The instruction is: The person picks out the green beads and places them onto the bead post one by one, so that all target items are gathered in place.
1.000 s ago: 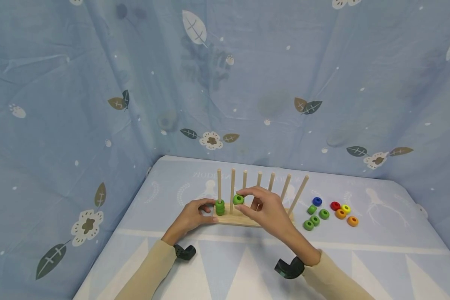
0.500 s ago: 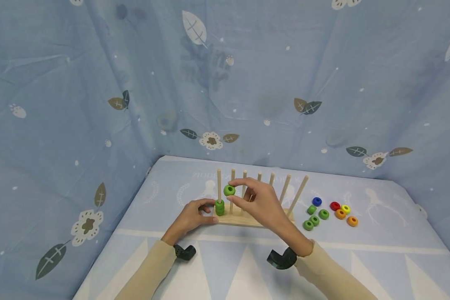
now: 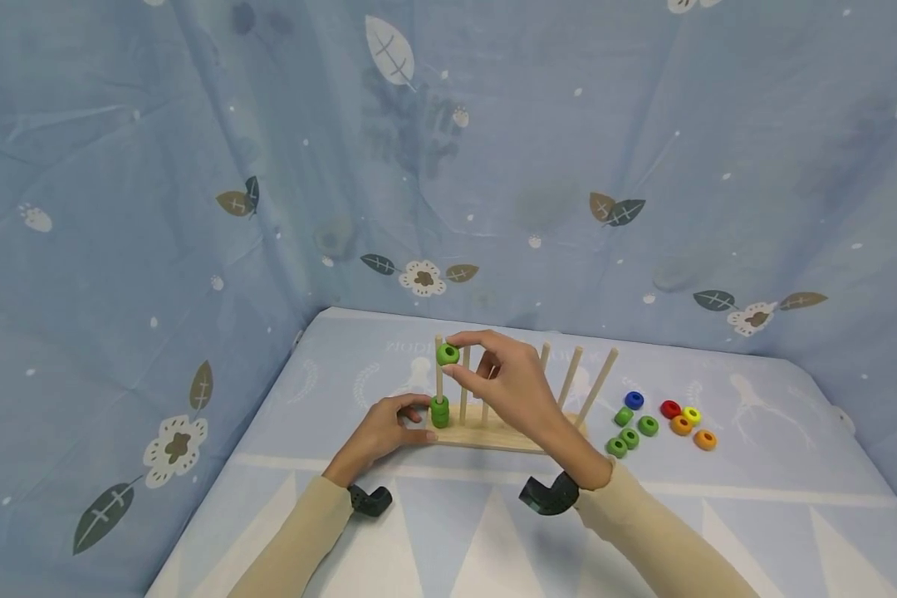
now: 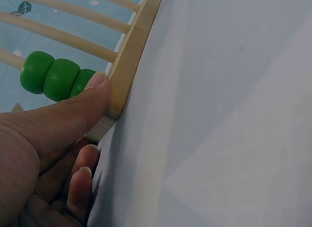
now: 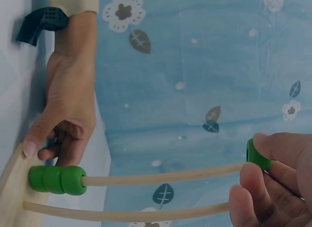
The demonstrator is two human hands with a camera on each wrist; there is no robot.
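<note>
My right hand pinches a green bead between thumb and fingers. The bead is right at the upper end of the leftmost wooden peg; in the right wrist view the peg's tip meets the bead. Low on that same peg sits a stack of green beads. The peg rack's wooden base lies on the table, and my left hand grips its left end, thumb in front beside the stack. Behind the right hand some of the other pegs are partly hidden.
Right of the rack lie loose beads: several green ones, a blue one, a red one, a yellow one and two orange ones. A patterned blue cloth hangs behind the table.
My right hand has carried the green bead left and upward, from in front of the second peg to the top of the leftmost peg. The left hand has stayed at the base.
</note>
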